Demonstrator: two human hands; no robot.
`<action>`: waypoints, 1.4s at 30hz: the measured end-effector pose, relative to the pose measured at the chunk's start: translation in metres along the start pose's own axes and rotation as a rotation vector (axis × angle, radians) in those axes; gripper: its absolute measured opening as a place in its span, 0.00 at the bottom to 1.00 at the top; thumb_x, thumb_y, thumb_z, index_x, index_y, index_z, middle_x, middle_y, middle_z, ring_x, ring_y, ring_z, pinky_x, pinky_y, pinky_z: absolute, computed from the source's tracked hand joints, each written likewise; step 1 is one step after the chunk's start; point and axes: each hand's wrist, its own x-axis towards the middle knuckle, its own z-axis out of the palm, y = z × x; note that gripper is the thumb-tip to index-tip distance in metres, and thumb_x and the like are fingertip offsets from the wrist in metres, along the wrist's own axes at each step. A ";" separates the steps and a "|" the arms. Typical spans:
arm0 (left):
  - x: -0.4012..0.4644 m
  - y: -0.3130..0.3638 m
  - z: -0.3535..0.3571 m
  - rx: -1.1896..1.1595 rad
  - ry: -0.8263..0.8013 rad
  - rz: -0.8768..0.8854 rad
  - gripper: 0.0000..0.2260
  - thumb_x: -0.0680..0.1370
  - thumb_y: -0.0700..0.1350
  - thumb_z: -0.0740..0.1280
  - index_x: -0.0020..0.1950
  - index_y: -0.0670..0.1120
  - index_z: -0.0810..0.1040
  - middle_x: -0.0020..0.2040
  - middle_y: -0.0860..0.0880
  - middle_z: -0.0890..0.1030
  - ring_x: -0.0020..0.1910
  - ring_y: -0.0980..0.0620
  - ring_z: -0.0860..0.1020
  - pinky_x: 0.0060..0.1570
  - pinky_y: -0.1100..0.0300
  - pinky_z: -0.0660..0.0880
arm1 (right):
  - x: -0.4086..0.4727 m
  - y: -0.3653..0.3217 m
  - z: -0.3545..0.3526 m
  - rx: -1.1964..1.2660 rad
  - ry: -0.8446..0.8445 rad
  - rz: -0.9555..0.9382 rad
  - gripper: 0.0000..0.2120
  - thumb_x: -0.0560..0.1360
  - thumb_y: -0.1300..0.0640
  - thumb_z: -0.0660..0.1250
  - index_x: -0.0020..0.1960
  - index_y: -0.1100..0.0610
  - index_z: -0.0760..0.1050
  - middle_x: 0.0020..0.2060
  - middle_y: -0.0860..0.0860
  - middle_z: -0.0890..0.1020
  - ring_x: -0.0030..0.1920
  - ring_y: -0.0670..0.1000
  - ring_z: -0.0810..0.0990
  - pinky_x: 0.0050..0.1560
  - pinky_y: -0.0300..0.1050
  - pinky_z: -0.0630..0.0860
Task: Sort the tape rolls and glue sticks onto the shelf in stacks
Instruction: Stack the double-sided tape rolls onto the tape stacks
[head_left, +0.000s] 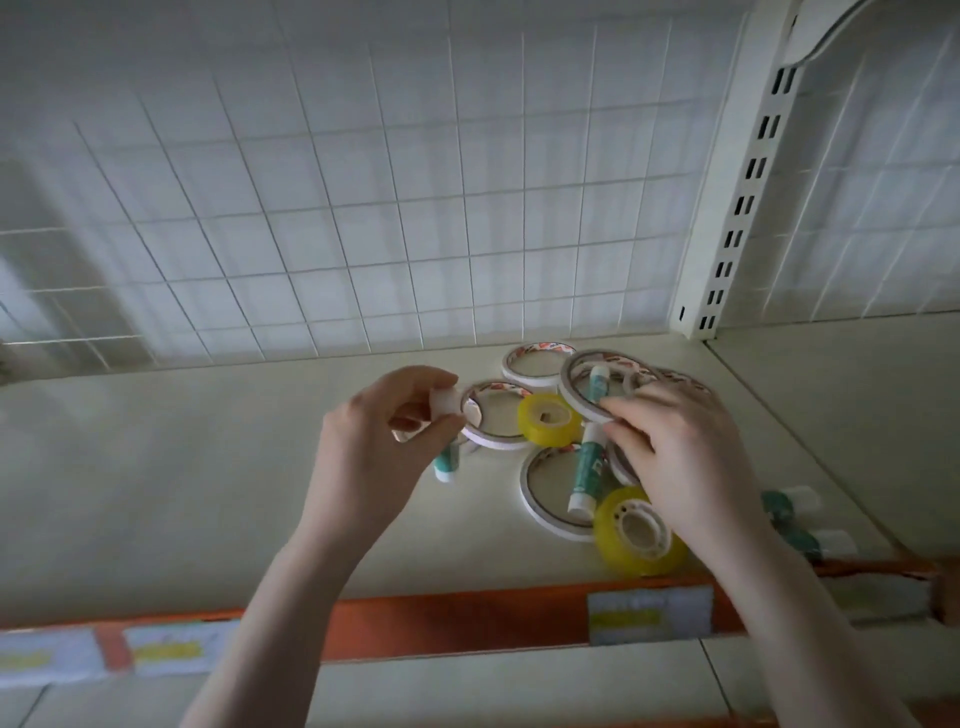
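Our left hand (384, 431) pinches glue stick (445, 415); right hand (675, 447) grips thin white tape roll (587, 387) over jumbled pile on shelf (208, 493). We judge: lift clear, stack like with like.

left hand (384, 415) grips glue stick (445, 410); right hand (680, 447) pinches white tape ring (582, 395).

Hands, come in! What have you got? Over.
Left hand grips a glue stick. Right hand pinches a white tape ring. Pile unsorted, no stacks yet.
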 end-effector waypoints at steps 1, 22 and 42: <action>-0.002 -0.003 -0.007 0.010 0.011 -0.003 0.17 0.67 0.37 0.74 0.45 0.60 0.77 0.43 0.64 0.81 0.37 0.61 0.80 0.43 0.70 0.75 | 0.002 -0.006 0.002 0.020 0.009 -0.011 0.10 0.66 0.65 0.75 0.47 0.60 0.83 0.38 0.53 0.82 0.40 0.58 0.80 0.43 0.52 0.77; -0.086 -0.142 -0.343 0.223 0.345 -0.115 0.19 0.66 0.39 0.76 0.40 0.62 0.75 0.39 0.64 0.80 0.37 0.60 0.79 0.41 0.71 0.72 | 0.013 -0.365 0.117 0.322 -0.045 -0.237 0.05 0.64 0.57 0.68 0.39 0.53 0.81 0.33 0.48 0.80 0.35 0.55 0.79 0.37 0.47 0.74; -0.021 -0.328 -0.560 0.366 0.334 -0.198 0.10 0.67 0.41 0.74 0.45 0.53 0.80 0.38 0.56 0.81 0.40 0.57 0.80 0.45 0.60 0.77 | 0.100 -0.629 0.257 0.298 -0.275 -0.201 0.05 0.73 0.55 0.69 0.47 0.50 0.82 0.44 0.50 0.83 0.49 0.54 0.79 0.42 0.42 0.65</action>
